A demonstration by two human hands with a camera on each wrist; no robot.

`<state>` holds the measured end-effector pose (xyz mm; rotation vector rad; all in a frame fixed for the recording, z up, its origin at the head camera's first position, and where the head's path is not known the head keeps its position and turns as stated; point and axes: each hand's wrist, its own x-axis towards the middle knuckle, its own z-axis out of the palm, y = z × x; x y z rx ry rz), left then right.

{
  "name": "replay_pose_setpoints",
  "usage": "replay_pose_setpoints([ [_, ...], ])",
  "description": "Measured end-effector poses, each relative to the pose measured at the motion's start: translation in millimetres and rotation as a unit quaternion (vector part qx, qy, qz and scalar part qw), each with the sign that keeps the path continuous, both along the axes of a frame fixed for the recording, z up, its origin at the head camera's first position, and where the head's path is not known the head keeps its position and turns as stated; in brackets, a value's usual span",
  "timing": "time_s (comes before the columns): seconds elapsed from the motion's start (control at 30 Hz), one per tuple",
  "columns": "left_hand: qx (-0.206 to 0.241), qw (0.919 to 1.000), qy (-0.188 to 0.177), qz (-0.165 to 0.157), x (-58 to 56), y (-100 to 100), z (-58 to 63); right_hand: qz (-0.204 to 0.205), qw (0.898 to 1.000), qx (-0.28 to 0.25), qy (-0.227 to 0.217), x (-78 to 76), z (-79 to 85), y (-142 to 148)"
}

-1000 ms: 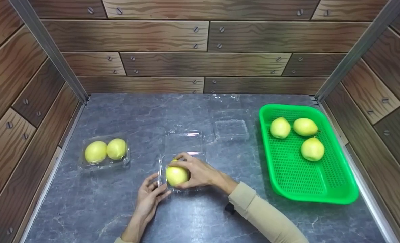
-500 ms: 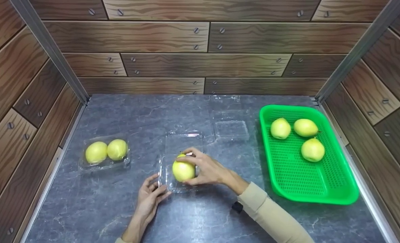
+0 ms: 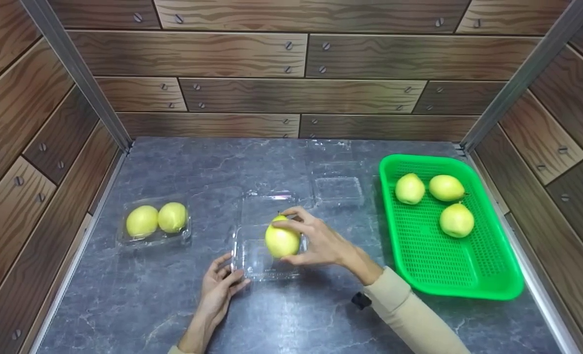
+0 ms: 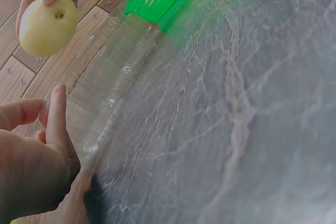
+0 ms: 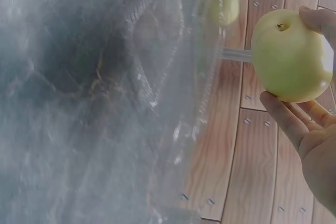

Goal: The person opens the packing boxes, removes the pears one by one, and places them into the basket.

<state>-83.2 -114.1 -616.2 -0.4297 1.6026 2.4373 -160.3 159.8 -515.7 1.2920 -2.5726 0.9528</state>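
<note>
Yellow pear (image 3: 281,240) gripped by right hand (image 3: 322,241) over container (image 3: 255,254), pinched at near-left corner by left hand (image 3: 219,281); basket (image 3: 429,255) on desk (image 3: 198,172), right edge.

Grey marbled tabletop (image 3: 183,167), green basket (image 3: 468,291), clear fruit pack (image 3: 161,238), open container (image 3: 257,258), farther container (image 3: 339,189)

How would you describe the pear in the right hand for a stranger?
On the grey marbled table, find the open clear container near the middle. Over it, the right hand holds a yellow-green pear. The others lie in the green basket or the filled clear box; this alone is held.
</note>
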Motion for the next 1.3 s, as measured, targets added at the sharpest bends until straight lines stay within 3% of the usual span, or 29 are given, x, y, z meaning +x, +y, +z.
replay_pose_setpoints([
  [0.57, 0.01, 0.9999, 0.003, 0.005, 1.1, 0.5, 0.1, -0.018, 0.999, 0.005, 0.046, 9.9, 28.2, 39.5],
  [1.3, 0.022, 0.9997, 0.013, 0.001, 1.3, -0.6, 1.2, -0.075, 0.994, 0.046, 0.063, 13.8, 42.3, 102.6],
])
